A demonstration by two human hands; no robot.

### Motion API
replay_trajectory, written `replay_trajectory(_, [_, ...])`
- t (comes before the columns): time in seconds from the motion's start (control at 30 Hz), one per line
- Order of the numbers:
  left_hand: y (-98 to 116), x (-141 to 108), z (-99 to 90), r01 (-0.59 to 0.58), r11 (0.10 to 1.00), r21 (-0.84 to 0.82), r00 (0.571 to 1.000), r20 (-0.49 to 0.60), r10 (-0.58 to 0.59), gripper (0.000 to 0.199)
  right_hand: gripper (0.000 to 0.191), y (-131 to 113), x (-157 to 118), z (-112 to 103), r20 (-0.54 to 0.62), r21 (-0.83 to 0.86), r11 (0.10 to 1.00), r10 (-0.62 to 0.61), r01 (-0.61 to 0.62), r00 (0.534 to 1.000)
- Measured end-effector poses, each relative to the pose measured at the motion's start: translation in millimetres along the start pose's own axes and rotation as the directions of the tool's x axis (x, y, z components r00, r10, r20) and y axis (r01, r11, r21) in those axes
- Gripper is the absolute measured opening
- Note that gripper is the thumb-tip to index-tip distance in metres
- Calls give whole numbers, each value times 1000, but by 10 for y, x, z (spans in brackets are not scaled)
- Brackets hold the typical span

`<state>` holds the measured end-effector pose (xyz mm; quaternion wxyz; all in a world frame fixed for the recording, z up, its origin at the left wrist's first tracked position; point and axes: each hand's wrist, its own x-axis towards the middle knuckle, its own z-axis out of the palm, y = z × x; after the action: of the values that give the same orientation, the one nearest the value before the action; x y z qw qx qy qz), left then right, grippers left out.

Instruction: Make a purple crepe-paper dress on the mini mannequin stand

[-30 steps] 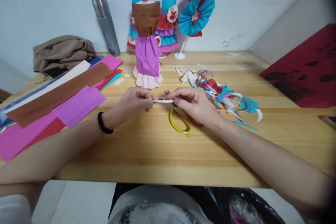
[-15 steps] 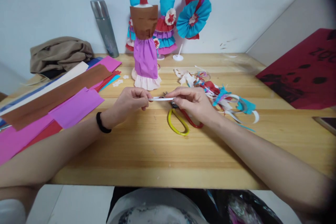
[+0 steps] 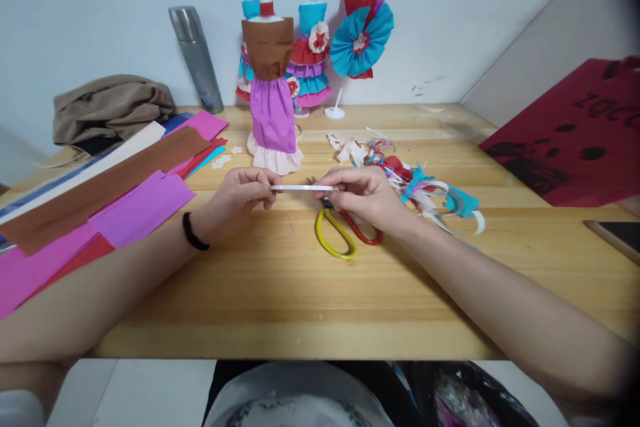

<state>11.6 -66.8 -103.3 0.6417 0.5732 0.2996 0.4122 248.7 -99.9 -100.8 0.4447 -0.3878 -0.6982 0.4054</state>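
A thin white strip (image 3: 301,187) is stretched level between my hands above the wooden table. My left hand (image 3: 245,192) pinches its left end, and my right hand (image 3: 363,192) pinches the other end. Beneath and beside my right hand lie scissors with yellow and red handles (image 3: 334,252); their blades are partly hidden. Behind the strip stands a small dress form in a brown paper top (image 3: 269,47), a purple skirt (image 3: 273,115) and a pale pink ruffled hem (image 3: 275,157).
Coloured paper sheets (image 3: 115,177) lie at the left, near a brown cloth (image 3: 113,107) and a leaning bottle (image 3: 197,60). Paper scraps (image 3: 415,180) spread right of centre. Other decorated forms (image 3: 310,53) stand behind. A red bag (image 3: 570,140) and a phone (image 3: 613,237) are at the right.
My left hand has moved slightly left, away from my right hand, and a longer stretch of the white strip shows between them. The camera view has shifted slightly.
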Motion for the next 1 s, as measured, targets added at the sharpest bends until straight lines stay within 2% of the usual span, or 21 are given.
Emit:
replay_trajectory(0.17, [-34,8,9,23,998,-60,1000,1,-23,15,9,-51,-22,13,50,121,993,-20,13,999])
replay_trajectory(0.3, [-38,4,12,58,997,-44,998,-25,-59,14,13,-64,-27,9,20,109,994,22,-24,1000])
replay_trajectory(0.4, [2,-8,8,74,990,122,994,-90,-63,14,18,-53,-17,2,-69,28,999,23,-21,997])
replay_trajectory(0.53, [87,-33,8,-56,933,355,984,-141,112,21,16,-9,5,-14,-166,-28,999,-23,19,986])
replay_trajectory(0.63, [122,-57,3,-140,912,385,975,-108,195,22,16,25,16,-23,-192,-43,999,-38,30,981])
replay_trajectory(0.83, [182,-115,26,-219,921,321,970,-31,242,20,20,69,22,-28,-197,-17,1000,-25,22,980])
replay_trajectory(0.93, [225,-117,51,-207,915,347,973,-26,230,19,19,99,20,-40,-197,76,997,13,2,980])
replay_trajectory(1.0, [230,-106,50,-158,924,348,984,-19,176,19,18,114,16,-47,-166,175,984,48,-19,985])
